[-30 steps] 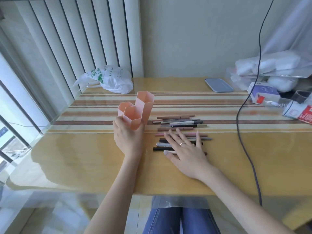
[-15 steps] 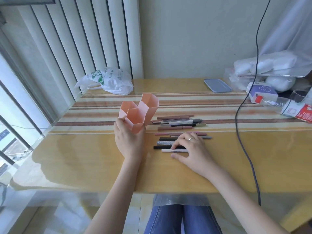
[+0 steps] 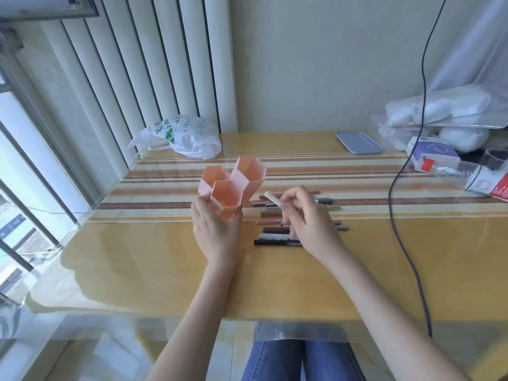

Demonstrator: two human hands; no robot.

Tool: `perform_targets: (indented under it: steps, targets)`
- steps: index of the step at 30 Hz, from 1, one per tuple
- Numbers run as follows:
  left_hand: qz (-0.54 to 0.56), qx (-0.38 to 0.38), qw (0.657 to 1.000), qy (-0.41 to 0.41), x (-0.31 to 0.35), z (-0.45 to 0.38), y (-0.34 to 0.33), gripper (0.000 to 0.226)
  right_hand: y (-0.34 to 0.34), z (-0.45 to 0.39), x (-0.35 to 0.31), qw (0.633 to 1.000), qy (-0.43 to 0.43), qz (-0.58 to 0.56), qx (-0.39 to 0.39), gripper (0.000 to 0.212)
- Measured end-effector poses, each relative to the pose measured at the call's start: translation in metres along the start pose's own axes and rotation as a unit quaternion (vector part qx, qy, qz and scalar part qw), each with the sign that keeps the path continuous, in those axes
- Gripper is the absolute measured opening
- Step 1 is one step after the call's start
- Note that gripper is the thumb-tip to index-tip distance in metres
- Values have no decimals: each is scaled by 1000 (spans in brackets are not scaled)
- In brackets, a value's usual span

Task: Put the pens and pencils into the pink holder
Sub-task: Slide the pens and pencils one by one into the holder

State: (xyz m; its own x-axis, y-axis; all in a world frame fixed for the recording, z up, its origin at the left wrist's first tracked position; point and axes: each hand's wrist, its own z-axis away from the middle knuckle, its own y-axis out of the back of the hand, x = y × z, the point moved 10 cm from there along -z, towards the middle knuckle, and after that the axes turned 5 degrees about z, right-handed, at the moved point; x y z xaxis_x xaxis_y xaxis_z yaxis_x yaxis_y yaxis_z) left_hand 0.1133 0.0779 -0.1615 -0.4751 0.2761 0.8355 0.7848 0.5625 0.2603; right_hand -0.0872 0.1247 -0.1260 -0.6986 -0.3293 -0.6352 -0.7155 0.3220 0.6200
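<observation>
Head: left hand (image 3: 217,232) grips pink holder (image 3: 233,185); right hand (image 3: 305,218) pinches white pen (image 3: 272,199).

Setting: a room in a home, at a desk (image 3: 384,270) pushed against a plain pale wall (image 3: 316,64), with a window (image 3: 16,188) and vertical blinds (image 3: 132,72) at left. Domestic clutter along the desk's far edge: a crumpled plastic bag (image 3: 189,137), a blue-grey lid (image 3: 358,143), a small carton (image 3: 433,156), wrapped white packs (image 3: 439,108) and a dark cable (image 3: 395,215) trailing over the top. Desk surface glossy yellow with a striped band; a person in jeans (image 3: 302,358) sits at it.
</observation>
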Motion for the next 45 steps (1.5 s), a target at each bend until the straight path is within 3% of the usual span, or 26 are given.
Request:
perform_targets:
  steps: [3,8,10,13,17,20,23,26,31,35,39,42,45]
  targets:
    - [-9,11,1000,-19,4,0,1,53,-4,-19,-25,998,44,44,4,9]
    - [-13,23,999,-43,7,-1,2,55,-33,-29,-51,990,58,57,-111,65]
    - [-11,22,999,-45,7,-2,2,54,-38,-26,-56,986,73,90,-119,70]
    - [-9,21,999,-39,6,-2,2,55,-19,-26,-53,998,47,15,-36,65]
    - [-11,21,999,-34,5,-1,3,55,-1,-23,-40,992,-6,-110,60,30]
    - [-13,22,999,-35,5,-1,3,56,5,-21,-33,979,-25,-173,107,29]
    - [-13,21,999,-36,5,-1,3,57,15,-21,-30,973,-21,-163,160,27]
    - [-13,22,999,-38,5,-1,3,56,13,-25,-31,978,-9,-133,158,21]
    - [-17,22,999,-29,3,-1,3,55,8,-25,-34,978,-2,-156,137,29]
    - [-13,22,999,-30,4,-1,2,54,16,-23,-32,963,-16,-203,174,34]
    - [-8,14,999,-34,6,0,1,53,24,-21,-41,959,35,-177,219,22]
    - [14,-5,999,-36,9,1,-2,52,18,-19,-48,965,71,-97,231,15]
    - [32,-19,999,-22,4,1,-5,52,-8,-19,-43,982,84,19,168,14]
